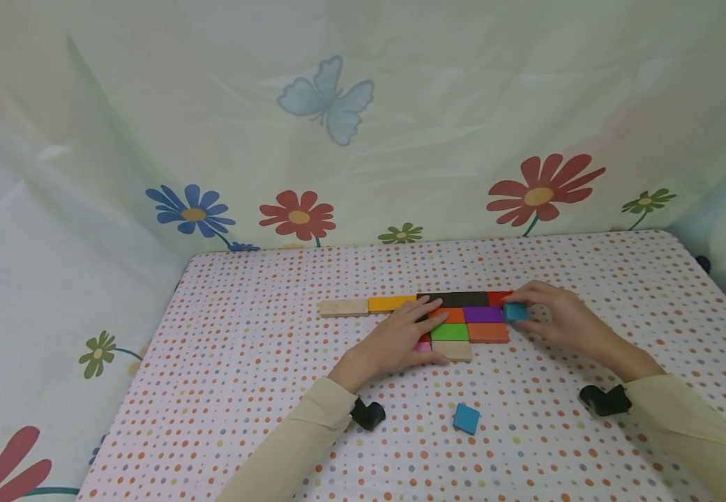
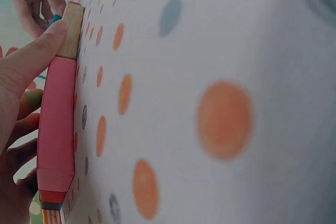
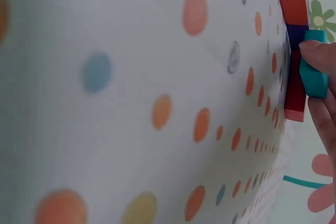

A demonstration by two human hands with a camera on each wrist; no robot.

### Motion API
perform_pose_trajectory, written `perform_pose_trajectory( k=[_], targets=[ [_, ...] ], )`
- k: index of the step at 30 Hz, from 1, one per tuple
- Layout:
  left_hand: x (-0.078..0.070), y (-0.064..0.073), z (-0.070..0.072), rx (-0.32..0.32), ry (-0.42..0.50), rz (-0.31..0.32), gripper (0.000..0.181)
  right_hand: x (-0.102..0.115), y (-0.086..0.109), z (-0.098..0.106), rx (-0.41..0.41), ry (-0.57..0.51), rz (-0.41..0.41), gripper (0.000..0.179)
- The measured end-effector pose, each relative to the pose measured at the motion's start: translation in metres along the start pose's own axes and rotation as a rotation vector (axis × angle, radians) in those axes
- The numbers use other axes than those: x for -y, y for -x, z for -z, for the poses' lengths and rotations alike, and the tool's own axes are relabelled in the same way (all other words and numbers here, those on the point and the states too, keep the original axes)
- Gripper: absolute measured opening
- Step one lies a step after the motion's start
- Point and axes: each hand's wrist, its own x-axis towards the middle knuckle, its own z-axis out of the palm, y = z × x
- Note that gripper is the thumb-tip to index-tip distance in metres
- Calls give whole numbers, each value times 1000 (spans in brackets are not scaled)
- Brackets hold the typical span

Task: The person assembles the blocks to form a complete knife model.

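Coloured flat blocks lie side by side in staggered rows, among them a purple block [image 1: 483, 314], a green block [image 1: 450, 332] and an orange block [image 1: 488, 332]. My right hand [image 1: 563, 317] pinches a blue block [image 1: 516, 312] between thumb and fingers at the right end of the purple block's row. In the right wrist view the blue block [image 3: 314, 72] sits close over a red block [image 3: 295, 87]. My left hand [image 1: 394, 338] rests spread over the left part of the rows, hiding some blocks. Its thumb touches a plain wooden block [image 2: 72, 30], beside a pink block [image 2: 56, 121].
A second blue block [image 1: 466, 418] lies apart, nearer the front of the dotted table cover [image 1: 243, 390]. The top row stretches left through a yellow block [image 1: 391, 304] to a wooden block [image 1: 344, 307]. A flowered cloth [image 1: 400, 174] hangs behind the table.
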Motion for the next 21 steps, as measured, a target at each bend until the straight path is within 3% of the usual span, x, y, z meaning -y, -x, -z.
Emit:
perform_pose_trajectory(
  k=[5,21],
  targets=[
    [-1,-1,0,0,-22,2,79,1,-4,-4,32,4,-23,42],
    [0,-1,-2,-6,-15,-4,79,2,-2,-7,78,85,59,38]
  ],
)
